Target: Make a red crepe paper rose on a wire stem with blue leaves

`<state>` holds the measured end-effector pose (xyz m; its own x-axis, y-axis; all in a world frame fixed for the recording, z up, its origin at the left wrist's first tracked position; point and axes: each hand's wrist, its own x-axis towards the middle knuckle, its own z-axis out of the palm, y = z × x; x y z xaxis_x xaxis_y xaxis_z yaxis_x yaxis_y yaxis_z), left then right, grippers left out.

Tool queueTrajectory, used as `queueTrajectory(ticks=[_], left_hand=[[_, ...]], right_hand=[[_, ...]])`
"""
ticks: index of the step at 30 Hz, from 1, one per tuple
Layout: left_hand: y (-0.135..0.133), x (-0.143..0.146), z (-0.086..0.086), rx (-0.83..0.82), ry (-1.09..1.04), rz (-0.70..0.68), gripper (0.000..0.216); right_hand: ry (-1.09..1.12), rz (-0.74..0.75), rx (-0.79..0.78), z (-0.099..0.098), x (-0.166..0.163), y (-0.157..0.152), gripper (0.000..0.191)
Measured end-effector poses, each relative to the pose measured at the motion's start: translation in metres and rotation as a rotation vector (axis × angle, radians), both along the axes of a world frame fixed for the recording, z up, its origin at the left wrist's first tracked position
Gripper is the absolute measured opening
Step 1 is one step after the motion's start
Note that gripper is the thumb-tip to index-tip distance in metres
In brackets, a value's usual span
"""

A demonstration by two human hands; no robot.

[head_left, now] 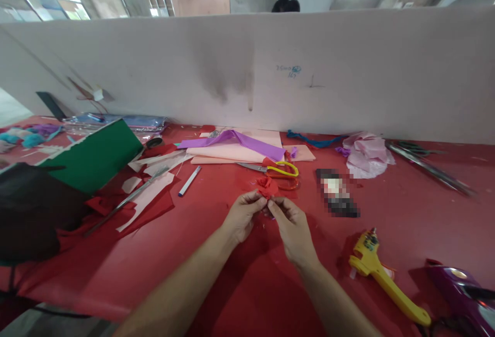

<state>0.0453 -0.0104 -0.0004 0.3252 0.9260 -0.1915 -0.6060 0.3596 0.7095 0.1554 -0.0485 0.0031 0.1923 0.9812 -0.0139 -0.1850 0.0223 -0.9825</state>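
Note:
Between both hands, above the red tabletop [162, 254], is a small red paper flower [267, 186] with ruffled petals. My left hand [246, 212] pinches its base from the left, thumb and forefinger together. From the right, my right hand [289, 223] pinches the same base, its fingertips touching those of the left. What lies between the fingertips is hidden. Just beyond the flower rest scissors [284, 170] with yellow and orange handles, blades pointing left. A purple paper strip [235, 140] lies across peach paper sheets [216, 155] behind them.
A yellow glue gun [386, 280] lies at the right, near a purple device [464, 290]. A blurred dark object [337, 192] sits beyond it. Crumpled pink paper [369, 154] is farther back. Left are a marker [189, 181], paper scraps [150, 197] and a green board [96, 156]. A white partition [174, 68] closes the back.

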Motion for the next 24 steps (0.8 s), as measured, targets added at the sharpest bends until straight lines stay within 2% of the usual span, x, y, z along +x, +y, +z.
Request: queueTrajectory(ticks=[8,16,24], left_hand=[[-0.001,0.0,0.0,0.012,-0.007,-0.016,0.024],[0.003,-0.007,0.005,0.165,0.066,0.016,0.015],[0.002,-0.012,0.008,0.353,0.2,-0.037,0.011]], right_hand=[[0.03,-0.002,-0.016,0.002,-0.002,0.0,0.015],[0.107,0.039,0.054,0.004,-0.001,-0.003,0.01],[0.095,0.094,0.124,0.0,0.001,-0.002,0.007]])
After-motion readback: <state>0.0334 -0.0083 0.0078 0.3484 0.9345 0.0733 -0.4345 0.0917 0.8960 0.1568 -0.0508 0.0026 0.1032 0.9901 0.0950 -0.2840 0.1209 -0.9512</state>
